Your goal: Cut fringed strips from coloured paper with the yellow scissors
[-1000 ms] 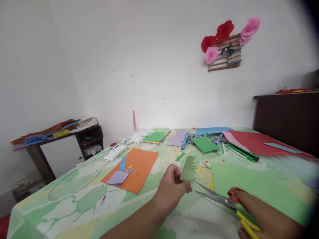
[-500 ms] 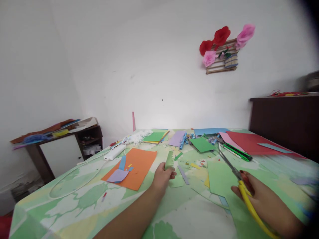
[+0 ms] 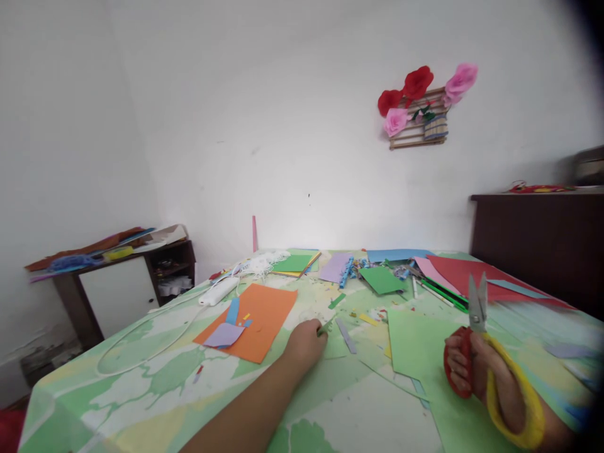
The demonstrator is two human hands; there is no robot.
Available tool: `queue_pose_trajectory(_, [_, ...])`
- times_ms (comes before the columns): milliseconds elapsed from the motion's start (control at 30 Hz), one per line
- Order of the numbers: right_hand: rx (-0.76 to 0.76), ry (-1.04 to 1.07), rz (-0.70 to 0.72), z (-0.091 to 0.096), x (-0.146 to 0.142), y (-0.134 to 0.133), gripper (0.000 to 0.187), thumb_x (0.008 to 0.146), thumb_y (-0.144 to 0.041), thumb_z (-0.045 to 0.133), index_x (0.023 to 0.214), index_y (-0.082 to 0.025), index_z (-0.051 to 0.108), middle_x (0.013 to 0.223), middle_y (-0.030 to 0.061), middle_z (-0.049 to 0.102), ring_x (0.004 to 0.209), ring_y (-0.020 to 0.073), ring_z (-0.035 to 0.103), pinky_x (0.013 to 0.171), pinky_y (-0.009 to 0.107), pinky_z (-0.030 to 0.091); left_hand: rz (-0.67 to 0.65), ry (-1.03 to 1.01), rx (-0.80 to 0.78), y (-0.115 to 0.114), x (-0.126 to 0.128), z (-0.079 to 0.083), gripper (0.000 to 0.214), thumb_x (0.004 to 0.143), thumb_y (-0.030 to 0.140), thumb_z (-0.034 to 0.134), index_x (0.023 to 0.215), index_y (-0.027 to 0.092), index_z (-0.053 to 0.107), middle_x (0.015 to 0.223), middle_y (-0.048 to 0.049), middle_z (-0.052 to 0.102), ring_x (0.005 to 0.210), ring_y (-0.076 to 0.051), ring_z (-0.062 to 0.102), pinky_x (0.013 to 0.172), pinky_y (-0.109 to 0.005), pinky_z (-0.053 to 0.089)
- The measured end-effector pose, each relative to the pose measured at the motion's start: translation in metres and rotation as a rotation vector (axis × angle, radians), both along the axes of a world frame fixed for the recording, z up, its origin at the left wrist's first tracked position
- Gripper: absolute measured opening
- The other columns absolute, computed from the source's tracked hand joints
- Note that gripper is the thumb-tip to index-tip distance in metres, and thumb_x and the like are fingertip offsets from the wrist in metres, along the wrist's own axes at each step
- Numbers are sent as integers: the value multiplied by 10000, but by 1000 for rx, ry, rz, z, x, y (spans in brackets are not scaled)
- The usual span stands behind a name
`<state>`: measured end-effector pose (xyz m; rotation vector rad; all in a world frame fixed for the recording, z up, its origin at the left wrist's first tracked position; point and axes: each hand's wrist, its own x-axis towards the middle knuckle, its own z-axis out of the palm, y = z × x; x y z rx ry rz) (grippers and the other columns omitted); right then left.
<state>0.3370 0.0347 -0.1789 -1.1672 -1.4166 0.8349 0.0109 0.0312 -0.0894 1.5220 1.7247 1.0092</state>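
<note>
My left hand rests low on the table, fingers pinched on a small green paper piece that lies almost flat against the cloth. My right hand is closed round the red and yellow handles of a pair of scissors, whose blades point straight up and are nearly together. A large light green sheet lies between the two hands. An orange sheet with blue and lilac scraps on it lies left of my left hand.
The table has a green patterned cloth strewn with paper scraps, coloured sheets and pens. A white power strip and cord lie at left. A dark cabinet stands at right, a small side table at left. Paper flowers hang on the wall.
My left hand lowered the green fringed piece from upright down to the table. My right hand swung the scissors away from it and turned the blades from forward to upright.
</note>
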Motion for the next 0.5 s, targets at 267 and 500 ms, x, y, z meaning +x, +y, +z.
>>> queue_pose_trajectory(267, [-108,232,114,-1,9,1,319,949,-412,625,1207,-230,583,1209,67,619,981,225,634,800,426,572,-57,175,-96,5,-6,-3,348,937,370,581,1234,189,585,1265,-98,592,1069,-230,612,901,-440,536])
queue_pose_trajectory(500, [-153,336,54,-11,10,19,270,942,-406,636,1174,-274,602,1219,64,626,1020,241,621,805,436,571,-8,-68,-236,12,-4,-3,369,929,375,592,1234,169,582,1247,-93,598,1060,-242,617,886,-444,542])
